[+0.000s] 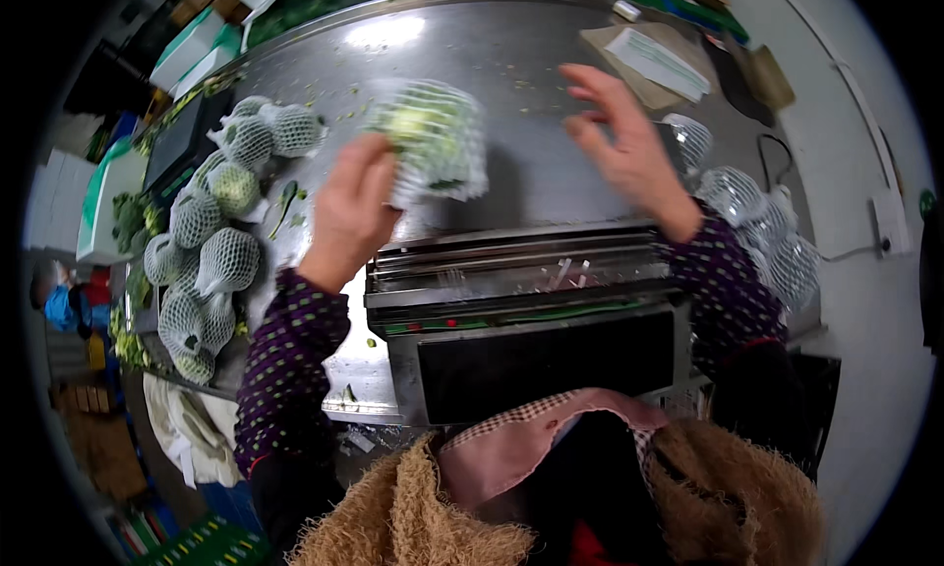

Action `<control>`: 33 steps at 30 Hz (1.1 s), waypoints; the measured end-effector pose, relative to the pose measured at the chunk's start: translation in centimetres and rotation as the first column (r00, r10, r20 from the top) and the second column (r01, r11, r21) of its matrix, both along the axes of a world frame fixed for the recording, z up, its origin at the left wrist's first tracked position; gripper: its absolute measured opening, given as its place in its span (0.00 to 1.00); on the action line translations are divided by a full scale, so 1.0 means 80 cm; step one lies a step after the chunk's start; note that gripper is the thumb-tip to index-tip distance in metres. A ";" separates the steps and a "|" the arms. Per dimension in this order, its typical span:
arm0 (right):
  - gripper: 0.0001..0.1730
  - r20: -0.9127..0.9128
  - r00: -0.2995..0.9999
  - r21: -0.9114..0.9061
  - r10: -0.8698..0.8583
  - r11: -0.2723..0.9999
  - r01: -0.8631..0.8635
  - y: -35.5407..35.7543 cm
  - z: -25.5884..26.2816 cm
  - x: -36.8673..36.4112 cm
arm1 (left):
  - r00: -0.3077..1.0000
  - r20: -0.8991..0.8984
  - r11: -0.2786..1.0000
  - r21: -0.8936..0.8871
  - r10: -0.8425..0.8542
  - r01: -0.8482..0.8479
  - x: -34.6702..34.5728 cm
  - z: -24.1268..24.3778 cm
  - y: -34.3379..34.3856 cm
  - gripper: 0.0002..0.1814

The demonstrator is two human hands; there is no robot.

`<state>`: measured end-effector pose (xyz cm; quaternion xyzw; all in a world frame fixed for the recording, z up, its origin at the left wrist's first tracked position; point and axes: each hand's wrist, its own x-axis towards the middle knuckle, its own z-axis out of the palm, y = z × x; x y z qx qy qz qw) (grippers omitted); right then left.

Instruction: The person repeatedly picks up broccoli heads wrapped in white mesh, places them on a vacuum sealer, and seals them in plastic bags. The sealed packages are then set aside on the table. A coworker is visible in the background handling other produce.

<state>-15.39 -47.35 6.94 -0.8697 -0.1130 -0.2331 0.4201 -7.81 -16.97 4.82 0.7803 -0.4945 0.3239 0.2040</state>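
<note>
My left hand [358,201] grips the near left edge of a green vegetable in a white foam net [439,138], perhaps broccoli; it is blurred and a shadow lies beside it on the steel table [516,50]. To the right of it my right hand [619,134] is raised, fingers apart, holding nothing. Between my forearms stands a film-wrapping machine [516,271] with rollers and a black front plate. A pile of net-covered green vegetables [228,260] lies to the left of my left hand. Past my right wrist are several film-wrapped netted pieces [774,219].
Brown paper with a white printed sheet [656,61] lies at the back right. A black device [188,149] stands behind the left pile. Foam boxes [114,212] line the left edge. A cable and wall socket [890,219] are at the right. A person [66,306] is far left.
</note>
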 end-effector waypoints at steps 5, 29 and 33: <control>0.23 0.030 0.998 -0.163 0.063 0.985 -0.058 -0.003 -0.076 -0.026 | 0.977 -0.077 0.971 0.117 -0.199 0.207 -0.055 -0.044 -0.122 0.13; 0.12 -0.052 0.904 0.928 0.424 0.356 -0.113 -0.017 0.080 -0.175 | -0.023 -0.500 0.489 -0.834 -0.866 -0.257 -0.109 0.077 0.021 0.15; 0.12 -0.006 1.000 0.764 -0.023 0.645 0.019 -0.030 -0.016 -0.018 | 0.405 -0.762 0.726 -0.629 -0.505 -0.279 0.036 -0.007 -0.070 0.14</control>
